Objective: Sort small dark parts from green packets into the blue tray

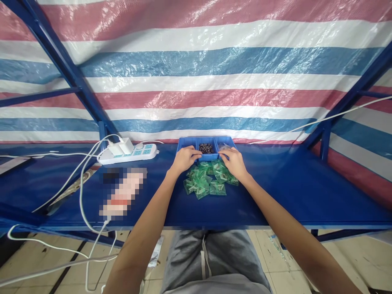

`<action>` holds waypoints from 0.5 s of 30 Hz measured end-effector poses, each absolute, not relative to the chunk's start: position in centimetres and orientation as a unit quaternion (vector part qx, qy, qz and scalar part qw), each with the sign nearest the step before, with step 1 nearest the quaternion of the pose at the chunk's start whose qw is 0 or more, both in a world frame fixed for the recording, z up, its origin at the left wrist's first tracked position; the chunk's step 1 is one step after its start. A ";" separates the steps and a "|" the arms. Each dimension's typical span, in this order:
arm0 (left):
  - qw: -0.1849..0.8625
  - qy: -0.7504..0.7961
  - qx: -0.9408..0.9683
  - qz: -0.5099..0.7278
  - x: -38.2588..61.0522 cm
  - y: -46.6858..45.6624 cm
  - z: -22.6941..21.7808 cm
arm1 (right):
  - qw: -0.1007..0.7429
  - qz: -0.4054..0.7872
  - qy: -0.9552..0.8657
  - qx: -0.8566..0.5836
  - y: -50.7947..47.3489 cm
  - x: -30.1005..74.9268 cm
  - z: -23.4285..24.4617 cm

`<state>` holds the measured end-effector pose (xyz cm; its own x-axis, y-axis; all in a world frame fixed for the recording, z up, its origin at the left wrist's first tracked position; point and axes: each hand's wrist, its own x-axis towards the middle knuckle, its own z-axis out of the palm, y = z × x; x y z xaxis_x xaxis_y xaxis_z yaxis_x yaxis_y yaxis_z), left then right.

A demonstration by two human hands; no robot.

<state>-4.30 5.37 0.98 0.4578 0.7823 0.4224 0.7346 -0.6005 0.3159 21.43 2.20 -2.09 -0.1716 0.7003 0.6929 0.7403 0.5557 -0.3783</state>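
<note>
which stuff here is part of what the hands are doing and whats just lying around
Likely in use:
blue divided tray, with the left hand and right hand at it
small dark parts in its middle compartment
green packets before it

Likely just lying about:
white power strip
white cables
pixelated item, unidentifiable

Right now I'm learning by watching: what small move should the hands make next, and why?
Perhaps the left hand should pinch one of the dark pieces in the blue tray: it is right beside them, while the right hand is at the tray's right end.
</note>
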 end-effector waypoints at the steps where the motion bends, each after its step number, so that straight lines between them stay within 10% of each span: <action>1: 0.044 0.444 0.853 0.270 -4.3 5.4 1.0 | 0.438 -0.022 -0.765 -0.471 2.2 21.4 -2.1; 15: -0.041 0.515 0.833 0.199 -2.4 4.2 0.7 | 0.427 -0.015 -0.764 -0.483 2.0 21.5 -2.0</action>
